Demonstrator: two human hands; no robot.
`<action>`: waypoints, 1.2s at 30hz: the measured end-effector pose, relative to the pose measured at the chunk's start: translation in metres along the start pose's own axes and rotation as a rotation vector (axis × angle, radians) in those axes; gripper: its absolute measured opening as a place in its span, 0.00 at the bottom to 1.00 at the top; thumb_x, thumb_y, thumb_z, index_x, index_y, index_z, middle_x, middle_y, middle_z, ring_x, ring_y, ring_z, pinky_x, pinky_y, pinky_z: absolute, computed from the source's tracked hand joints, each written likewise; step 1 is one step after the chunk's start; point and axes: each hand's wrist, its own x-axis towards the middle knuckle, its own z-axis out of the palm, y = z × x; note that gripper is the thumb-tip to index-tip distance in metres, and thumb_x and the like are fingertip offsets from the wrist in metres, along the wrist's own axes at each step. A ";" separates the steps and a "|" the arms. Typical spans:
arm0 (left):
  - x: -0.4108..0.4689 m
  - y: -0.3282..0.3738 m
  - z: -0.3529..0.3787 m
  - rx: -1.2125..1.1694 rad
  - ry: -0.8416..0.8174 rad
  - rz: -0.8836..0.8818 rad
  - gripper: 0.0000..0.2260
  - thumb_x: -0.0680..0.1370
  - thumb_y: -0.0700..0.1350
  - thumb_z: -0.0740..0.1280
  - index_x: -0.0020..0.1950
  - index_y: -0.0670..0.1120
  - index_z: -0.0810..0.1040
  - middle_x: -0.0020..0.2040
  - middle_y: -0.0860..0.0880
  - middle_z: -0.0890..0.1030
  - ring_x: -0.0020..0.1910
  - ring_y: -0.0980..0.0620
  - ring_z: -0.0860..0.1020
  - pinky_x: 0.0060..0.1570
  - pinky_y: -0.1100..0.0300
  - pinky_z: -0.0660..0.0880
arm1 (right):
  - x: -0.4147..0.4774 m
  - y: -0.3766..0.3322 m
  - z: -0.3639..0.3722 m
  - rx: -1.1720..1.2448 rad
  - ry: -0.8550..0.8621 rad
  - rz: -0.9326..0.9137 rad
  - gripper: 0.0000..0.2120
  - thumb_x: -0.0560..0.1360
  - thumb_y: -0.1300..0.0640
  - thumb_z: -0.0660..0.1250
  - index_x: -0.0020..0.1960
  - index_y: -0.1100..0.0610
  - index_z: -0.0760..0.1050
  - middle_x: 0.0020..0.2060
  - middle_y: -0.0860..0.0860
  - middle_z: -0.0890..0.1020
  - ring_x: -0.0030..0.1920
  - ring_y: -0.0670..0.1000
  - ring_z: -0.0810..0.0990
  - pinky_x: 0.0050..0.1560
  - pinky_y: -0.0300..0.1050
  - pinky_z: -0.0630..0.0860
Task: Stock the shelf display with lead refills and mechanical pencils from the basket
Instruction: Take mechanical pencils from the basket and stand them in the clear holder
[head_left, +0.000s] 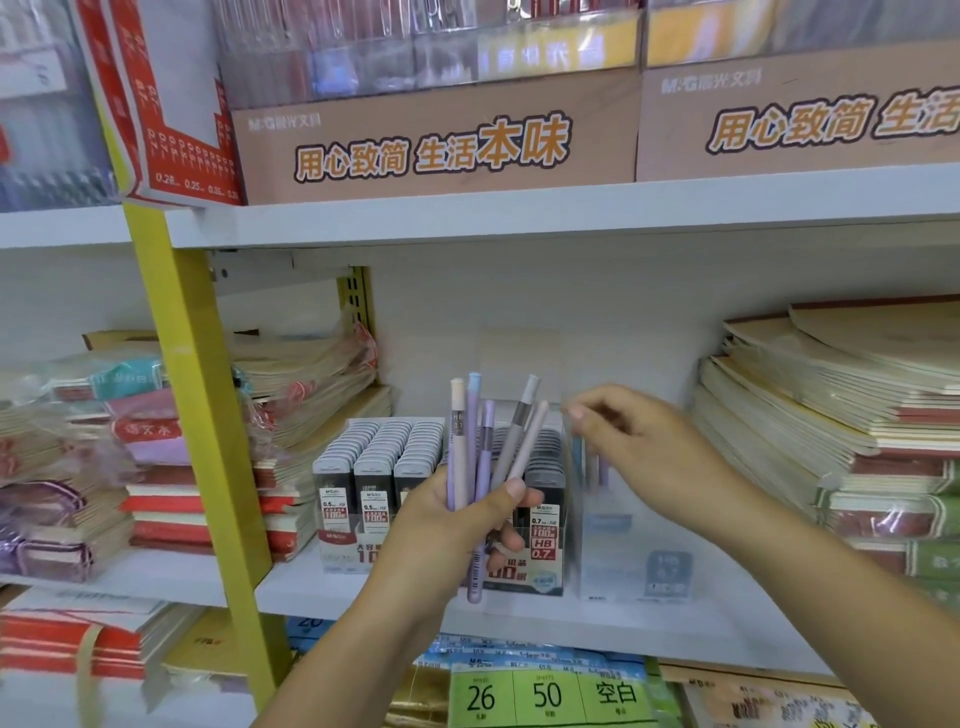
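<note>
My left hand (457, 525) is clenched round a loose fan of mechanical pencils (488, 452) (right hand (631, 441) pinching one above the clear holder (618, 525)), so a slackened grip could spill them.

Mechanical pencils (485, 452) in my left hand (457, 525): five. Lead-refill display boxes (374, 488) on shelf: two. Clear pencil holder (618, 519): one.

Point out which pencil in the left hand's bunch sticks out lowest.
The lavender pencil: its barcoded end hangs well below the left hand, while the others end inside the grip.
</note>
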 end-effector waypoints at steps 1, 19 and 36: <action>0.000 0.000 0.003 -0.002 -0.009 -0.003 0.19 0.68 0.55 0.74 0.55 0.50 0.81 0.48 0.47 0.88 0.34 0.53 0.80 0.35 0.60 0.77 | -0.006 -0.007 0.004 0.213 -0.085 0.061 0.05 0.77 0.48 0.65 0.51 0.44 0.78 0.43 0.43 0.84 0.42 0.38 0.81 0.38 0.28 0.73; 0.003 0.013 -0.006 0.176 0.180 0.128 0.06 0.76 0.43 0.74 0.40 0.52 0.82 0.25 0.52 0.74 0.23 0.55 0.71 0.24 0.65 0.72 | -0.007 -0.016 -0.031 -0.369 -0.101 -0.380 0.11 0.71 0.44 0.70 0.51 0.46 0.83 0.46 0.40 0.83 0.50 0.45 0.75 0.52 0.40 0.73; 0.005 0.008 0.005 0.076 0.185 0.116 0.08 0.81 0.43 0.67 0.58 0.43 0.80 0.30 0.54 0.83 0.24 0.58 0.73 0.25 0.67 0.72 | 0.010 0.046 -0.012 -0.088 0.078 -0.050 0.23 0.74 0.63 0.69 0.57 0.42 0.62 0.40 0.49 0.80 0.39 0.50 0.83 0.45 0.48 0.79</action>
